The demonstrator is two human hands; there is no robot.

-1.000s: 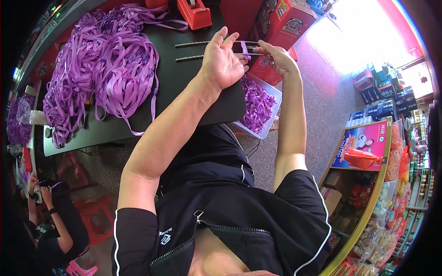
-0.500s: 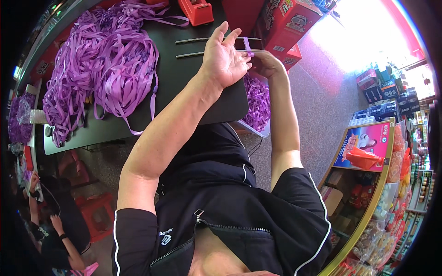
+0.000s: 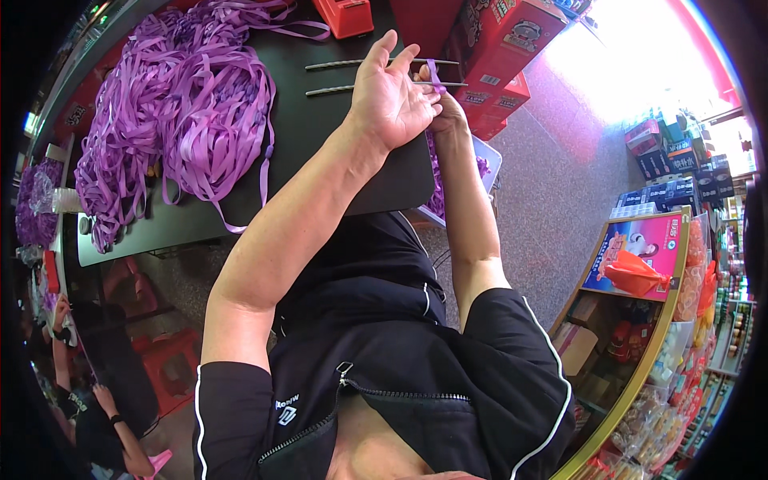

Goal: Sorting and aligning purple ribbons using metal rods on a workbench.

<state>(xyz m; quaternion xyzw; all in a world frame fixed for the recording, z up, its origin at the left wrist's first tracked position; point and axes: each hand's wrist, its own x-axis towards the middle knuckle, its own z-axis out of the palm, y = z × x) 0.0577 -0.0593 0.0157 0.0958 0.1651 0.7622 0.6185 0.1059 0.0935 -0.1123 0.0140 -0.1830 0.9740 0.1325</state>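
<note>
Head view: The left hand (image 3: pixel 390 100) is up at 12 o'clock, over the black table (image 3: pixel 320 152). Its fingers are spread wide and it grips nothing. The right hand (image 3: pixel 445 102) sits just behind it, at its 3 o'clock side, and is mostly hidden. It pinches a short purple ribbon (image 3: pixel 433 75) that sticks up between the two hands.

Two thin grey rods (image 3: pixel 352 64) lie flat on the table, just past the fingers. A big ribbon pile (image 3: pixel 172 112) covers the table at 10 o'clock. A red tool (image 3: pixel 346 16) sits at the table's far edge at 12 o'clock. A white tray (image 3: pixel 486 164) with more purple ribbon is under the right arm. Red boxes (image 3: pixel 500 48) stand at 1 o'clock. A shop shelf (image 3: pixel 656 320) is at 4 o'clock.
</note>
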